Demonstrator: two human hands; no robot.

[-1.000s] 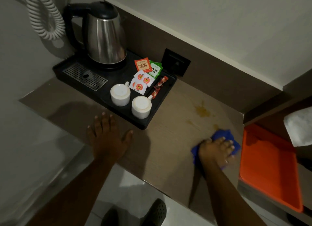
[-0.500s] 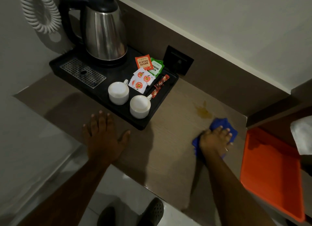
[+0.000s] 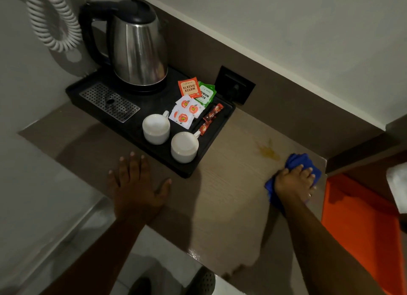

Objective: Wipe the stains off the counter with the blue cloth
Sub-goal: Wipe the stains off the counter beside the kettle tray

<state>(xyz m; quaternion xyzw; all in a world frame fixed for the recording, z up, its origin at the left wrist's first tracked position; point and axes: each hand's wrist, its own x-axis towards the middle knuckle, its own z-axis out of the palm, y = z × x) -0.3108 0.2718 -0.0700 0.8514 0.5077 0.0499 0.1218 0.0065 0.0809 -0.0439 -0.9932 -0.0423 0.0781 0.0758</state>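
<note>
One black tray (image 3: 189, 171) carries one kettle (image 3: 138, 50), two white cups (image 3: 156, 128) and several sachets. Right of the tray, your right hand (image 3: 293, 182) presses, fingers curled, on the one blue cloth (image 3: 301, 160), touching one yellow stain (image 3: 267, 151) on the counter (image 3: 231, 202). Your left hand (image 3: 136, 184) lies flat and spread, just before the tray.

The cloth (image 3: 296, 162) is deep blue, the stain (image 3: 267, 151) yellow-orange on a pale wood-grain desk (image 3: 229, 184). On the black tray (image 3: 193, 162) – white cups (image 3: 156, 128), orange and green sachets (image 3: 189, 89), a silver kettle (image 3: 138, 52)
</note>
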